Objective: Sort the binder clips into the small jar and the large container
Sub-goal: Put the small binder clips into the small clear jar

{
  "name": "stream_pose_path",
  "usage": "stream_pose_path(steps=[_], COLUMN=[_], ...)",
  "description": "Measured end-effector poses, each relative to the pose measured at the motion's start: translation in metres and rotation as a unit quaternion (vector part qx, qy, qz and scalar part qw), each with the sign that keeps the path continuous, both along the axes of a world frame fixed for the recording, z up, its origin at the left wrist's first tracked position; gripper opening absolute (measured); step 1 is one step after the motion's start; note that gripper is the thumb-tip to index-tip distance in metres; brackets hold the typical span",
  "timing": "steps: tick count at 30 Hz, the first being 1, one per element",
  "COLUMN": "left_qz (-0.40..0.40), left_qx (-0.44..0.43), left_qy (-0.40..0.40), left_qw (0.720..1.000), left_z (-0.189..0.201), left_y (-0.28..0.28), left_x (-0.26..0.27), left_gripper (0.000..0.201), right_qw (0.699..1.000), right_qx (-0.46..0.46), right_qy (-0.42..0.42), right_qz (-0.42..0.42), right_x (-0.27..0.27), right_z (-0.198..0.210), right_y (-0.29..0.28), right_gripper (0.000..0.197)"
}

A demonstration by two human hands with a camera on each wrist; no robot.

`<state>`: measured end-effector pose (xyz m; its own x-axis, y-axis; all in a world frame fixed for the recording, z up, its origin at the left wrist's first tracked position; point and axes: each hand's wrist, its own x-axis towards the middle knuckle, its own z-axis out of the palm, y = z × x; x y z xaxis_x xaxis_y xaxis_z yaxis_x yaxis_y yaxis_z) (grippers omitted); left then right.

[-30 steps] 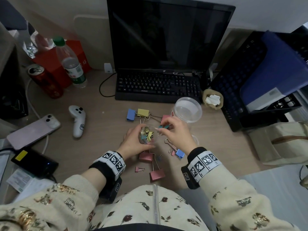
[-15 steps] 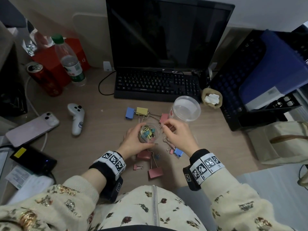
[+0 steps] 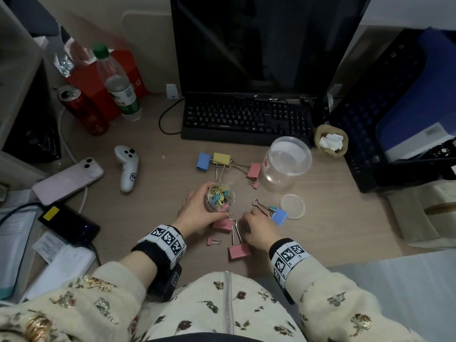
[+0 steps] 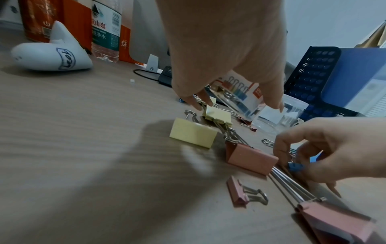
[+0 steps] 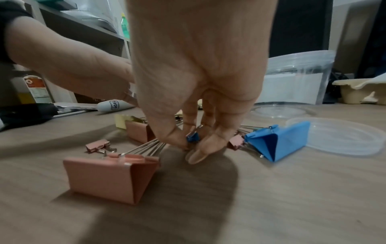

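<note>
**Operator:** Head view first, biggest things down. I see the desk, and at its far right the large container, clear, open-mouthed, with no clips in it that I can make out. My left hand is wrapped around the small jar, which is already partly filled with small coloured clips.

**Observer:** And the other hand?

**Operator:** My right hand is down at the desk, thumb and fingertips pinched on a tiny blue binder clip. It sits at the desk surface; I cannot tell whether it has lifted clear.

**Observer:** What does the next move turn on?

**Operator:** The jar mouth lies up and to the left of that pinch, near but not touching, with a large pink clip and its long wire handles between them. I judge the right hand is the one to carry it, since the left is occupied steadying the jar. The tiny clip's wire handle points up between my fingers.

**Observer:** Anything you can't read?

**Operator:** From the head view my knuckles hide the tiny clip entirely. The left wrist view blurs the desk nearby, and the jar itself is out of its sight behind my palm. A small pink clip and a large blue clip remain loose close by.
</note>
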<state>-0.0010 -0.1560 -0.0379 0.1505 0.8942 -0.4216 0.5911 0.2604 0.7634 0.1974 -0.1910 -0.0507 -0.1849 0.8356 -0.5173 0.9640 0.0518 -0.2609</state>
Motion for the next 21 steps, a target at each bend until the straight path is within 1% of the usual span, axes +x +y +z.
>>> stream_pose_path(steps=[3,5,6,8,10,12,13,15,17,19,21], left_qz=[-0.008,-0.01,-0.011,-0.014,-0.023,-0.043,-0.057,-0.076,-0.068,-0.046,-0.022], left_qx=[0.006,0.009,0.01,0.011,0.02,0.036,0.041,0.044,0.038,0.032,0.032], left_qy=[0.002,0.003,0.003,0.007,0.013,0.02,0.027,0.032,0.022,0.01,0.0], left_qw=[1.0,1.0,1.0,1.0,0.999,0.998,0.997,0.996,0.997,0.998,0.999], left_z=[-0.001,-0.002,-0.003,-0.004,-0.003,-0.003,-0.001,0.001,0.001,-0.002,-0.004], left_y=[0.002,0.005,0.006,0.007,0.008,0.008,0.008,0.008,0.01,0.012,0.013], left_x=[0.002,0.002,0.002,0.003,0.005,0.009,0.011,0.015,0.014,0.009,0.003], left_gripper=[0.088,0.092,0.093,0.095,0.093,0.088,0.086,0.091,0.093,0.087,0.082], right_qw=[0.999,0.995,0.991,0.978,0.956,0.942,0.944,0.956,0.958,0.952,0.952], right_qx=[0.002,0.014,0.031,0.095,0.156,0.179,0.179,0.169,0.178,0.205,0.21], right_qy=[0.017,0.051,0.071,0.127,0.203,0.254,0.257,0.23,0.213,0.207,0.203], right_qz=[-0.041,-0.084,-0.107,-0.134,-0.14,-0.126,-0.107,-0.072,-0.072,-0.09,-0.09], right_x=[0.003,0.008,0.009,0.01,0.005,-0.006,-0.012,-0.021,-0.024,-0.021,-0.017], right_z=[0.004,0.013,0.02,0.035,0.053,0.069,0.075,0.079,0.078,0.075,0.071], right_y=[0.002,0.008,0.012,0.021,0.028,0.033,0.035,0.035,0.033,0.032,0.03], right_gripper=[0.017,0.011,0.012,0.014,0.011,0.01,0.013,0.022,0.026,0.023,0.018])
